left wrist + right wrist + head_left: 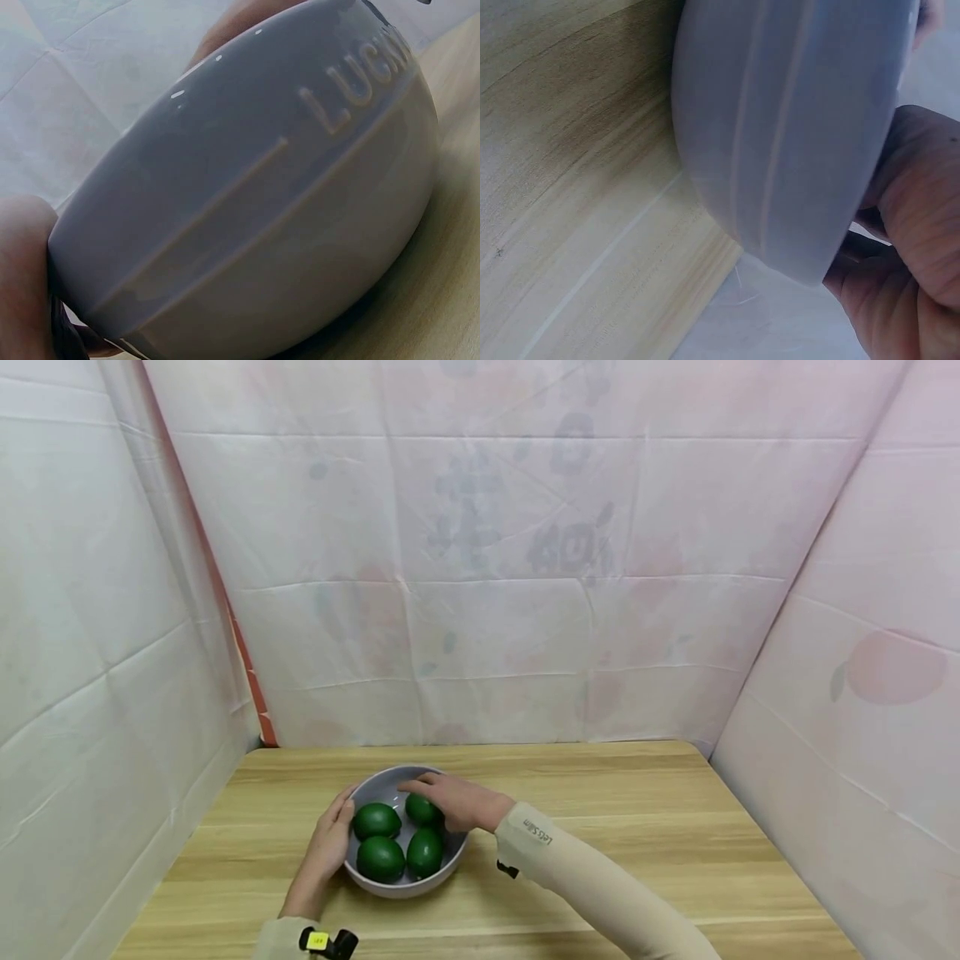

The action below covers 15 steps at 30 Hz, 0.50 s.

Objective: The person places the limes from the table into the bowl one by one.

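A round grey bowl (396, 890) stands on the table, with raised letters on its outer wall (225, 180) in the left wrist view. Several glossy dark green avocados lie inside it, among them a front-left avocado (380, 859) and a front-right avocado (425, 853). My left hand (330, 837) grips the bowl's left side, thumb at the rim. Reaching over the right rim, my right hand (463, 802) has its fingers curled over the back-right avocado (421, 808); its thumb is hidden in the head view.
The bowl stands left of centre on the wood-grain table (600, 827). Pale printed sheets hang behind the table (487, 635) and along both sides. Black straps with small devices (328, 941) sit on the wrists.
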Tool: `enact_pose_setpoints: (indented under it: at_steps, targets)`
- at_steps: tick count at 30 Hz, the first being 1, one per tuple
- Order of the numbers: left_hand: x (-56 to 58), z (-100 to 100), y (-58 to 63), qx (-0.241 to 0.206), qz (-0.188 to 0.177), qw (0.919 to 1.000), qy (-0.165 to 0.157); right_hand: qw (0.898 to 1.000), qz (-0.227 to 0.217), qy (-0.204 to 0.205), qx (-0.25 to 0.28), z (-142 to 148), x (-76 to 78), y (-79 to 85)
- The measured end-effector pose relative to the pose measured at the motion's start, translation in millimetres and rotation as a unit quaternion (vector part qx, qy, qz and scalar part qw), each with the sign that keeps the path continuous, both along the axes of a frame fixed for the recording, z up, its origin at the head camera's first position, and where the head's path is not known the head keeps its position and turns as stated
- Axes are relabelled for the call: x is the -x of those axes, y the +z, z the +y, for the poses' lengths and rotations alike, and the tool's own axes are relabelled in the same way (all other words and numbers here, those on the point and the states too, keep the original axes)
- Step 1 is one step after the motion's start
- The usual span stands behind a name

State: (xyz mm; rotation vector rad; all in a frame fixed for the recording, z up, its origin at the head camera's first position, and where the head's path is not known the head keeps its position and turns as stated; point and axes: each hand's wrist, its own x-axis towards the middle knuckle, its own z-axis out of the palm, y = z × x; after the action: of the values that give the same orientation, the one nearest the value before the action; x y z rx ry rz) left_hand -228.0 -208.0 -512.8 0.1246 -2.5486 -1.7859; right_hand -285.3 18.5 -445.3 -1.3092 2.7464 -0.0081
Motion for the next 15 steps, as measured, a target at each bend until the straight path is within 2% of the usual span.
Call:
enact_pose_setpoints:
  at_steps: [9,15]
  targets:
    - [-0.5,0.0,-1.1,-0.001,-0.006,1.0000,-0.002,1.000,-0.009,-0.004,0.011,1.1,-2.7,2.2]
    - [-1.9,-0.1,-1.6,0.001,-0.002,1.0000,-0.004,0.999,-0.009,-0.008,0.037,3.4,-6.3,6.2]
